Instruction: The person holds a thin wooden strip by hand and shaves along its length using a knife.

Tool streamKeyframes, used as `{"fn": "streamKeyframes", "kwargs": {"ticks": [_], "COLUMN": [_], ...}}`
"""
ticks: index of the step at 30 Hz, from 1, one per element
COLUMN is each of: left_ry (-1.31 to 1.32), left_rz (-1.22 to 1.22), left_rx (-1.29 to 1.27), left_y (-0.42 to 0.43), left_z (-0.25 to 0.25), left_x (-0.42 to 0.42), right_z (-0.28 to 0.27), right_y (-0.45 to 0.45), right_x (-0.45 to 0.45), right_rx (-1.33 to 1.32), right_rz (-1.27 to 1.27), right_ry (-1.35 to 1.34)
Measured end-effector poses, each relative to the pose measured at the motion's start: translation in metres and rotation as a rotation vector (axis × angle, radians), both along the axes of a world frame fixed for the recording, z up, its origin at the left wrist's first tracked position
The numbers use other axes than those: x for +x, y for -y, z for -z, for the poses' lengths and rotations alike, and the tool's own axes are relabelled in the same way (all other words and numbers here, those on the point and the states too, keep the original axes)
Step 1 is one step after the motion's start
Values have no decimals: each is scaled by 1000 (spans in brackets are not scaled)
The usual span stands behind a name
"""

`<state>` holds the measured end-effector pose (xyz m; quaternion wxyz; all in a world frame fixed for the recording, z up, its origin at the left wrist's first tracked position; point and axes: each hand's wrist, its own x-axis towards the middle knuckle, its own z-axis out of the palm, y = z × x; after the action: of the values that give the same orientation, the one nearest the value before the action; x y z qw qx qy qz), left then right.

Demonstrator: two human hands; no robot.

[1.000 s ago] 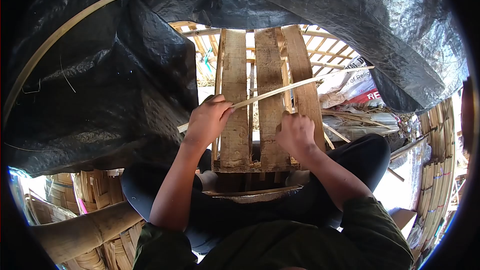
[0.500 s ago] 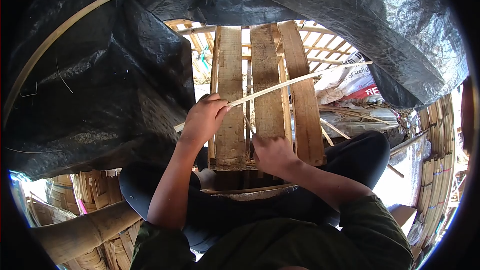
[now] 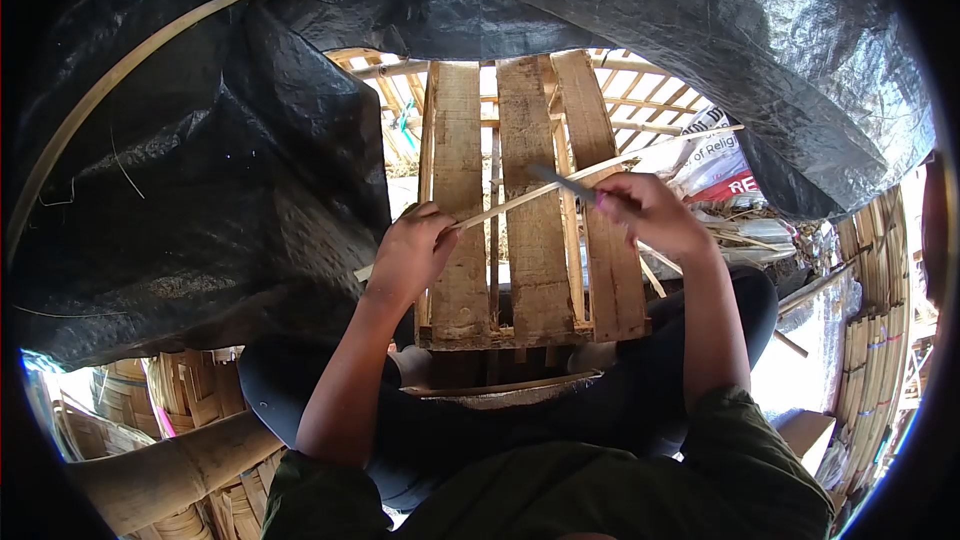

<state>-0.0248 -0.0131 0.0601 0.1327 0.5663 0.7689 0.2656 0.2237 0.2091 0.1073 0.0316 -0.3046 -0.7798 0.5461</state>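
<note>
My left hand [image 3: 415,245] is closed around a thin pale strip, apparently bamboo [image 3: 520,198]. The strip slants up to the right across a low bench of wooden slats [image 3: 458,160]; its short end sticks out past my left wrist. In my right hand [image 3: 652,212] is a knife [image 3: 572,185] with a pinkish handle, held above the right side of the bench. Its grey blade points up and left and crosses the strip in view; whether it touches the strip I cannot tell.
Black plastic sheeting [image 3: 180,200] hangs at the left and over the top. A printed sack [image 3: 715,155] lies behind the bench on the right. Bundled bamboo strips [image 3: 868,370] stand at the far right, and a thick bamboo pole [image 3: 180,465] runs along the lower left.
My right hand has moved up and to the right with the knife, from near the bench's front edge to beside the strip. My left hand keeps its hold, shifted slightly.
</note>
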Motion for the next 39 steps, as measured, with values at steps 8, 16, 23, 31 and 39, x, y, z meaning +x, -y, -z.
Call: {"fn": "streamKeyframes", "kwargs": {"ticks": [8,16,23,31,39], "left_ry": [-98,-74,-46,-41,-52], "left_rz": [60,54,63,74,73], "left_rx": [155,182,198,99,116], "left_y": [6,6,5,4,3], "left_z": [26,27,25,23,26], "left_x": [16,19,20,20,20], "right_z": [60,84,79,93,63], "right_y": [7,-7,-2,-3,14], "right_x": [-26,-40,-43,-40,-46], "right_rx": [544,557,435,295,66], "right_rz": [376,363,358,415,457], "right_ry": [78,291,369,319,346]}}
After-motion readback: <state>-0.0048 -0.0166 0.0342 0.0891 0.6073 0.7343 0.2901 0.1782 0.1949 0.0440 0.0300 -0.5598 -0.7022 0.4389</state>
